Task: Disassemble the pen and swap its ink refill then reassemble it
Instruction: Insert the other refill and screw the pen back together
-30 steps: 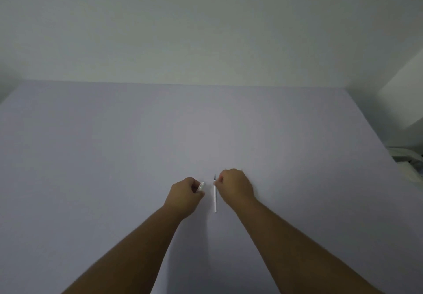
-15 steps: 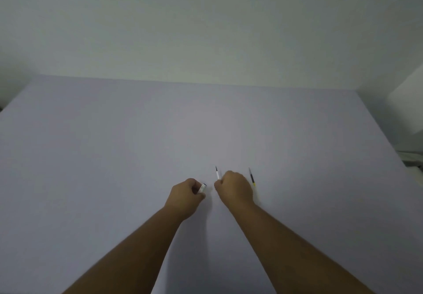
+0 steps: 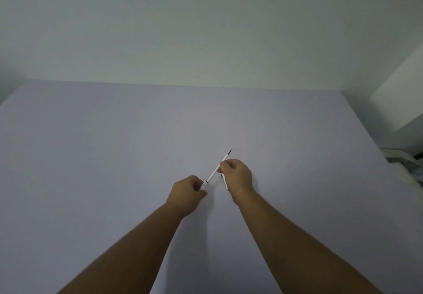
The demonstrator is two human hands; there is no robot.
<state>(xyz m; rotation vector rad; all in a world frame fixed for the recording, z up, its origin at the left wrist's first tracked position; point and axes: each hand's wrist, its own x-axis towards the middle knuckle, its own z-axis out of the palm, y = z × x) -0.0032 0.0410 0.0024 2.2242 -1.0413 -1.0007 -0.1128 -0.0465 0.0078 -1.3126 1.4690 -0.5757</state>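
Observation:
My left hand (image 3: pixel 187 191) is closed around the white pen barrel (image 3: pixel 203 185), whose open end shows at my fingers. My right hand (image 3: pixel 237 174) pinches a thin white ink refill (image 3: pixel 216 170) near its middle. The refill runs diagonally, dark tip pointing up and to the right, its lower end meeting the barrel's mouth. A second thin pen part (image 3: pixel 225 182) shows just under my right hand; I cannot tell whether it lies on the table or is held.
A wide pale lilac table (image 3: pixel 114 156) spreads in all directions, ending at a white wall at the back. Some white and dark items (image 3: pixel 407 163) sit beyond the table's right edge.
My right hand lifted the refill and tilted it so its lower end meets the barrel in my left hand. The refill seen right of my right hand half a second ago is gone.

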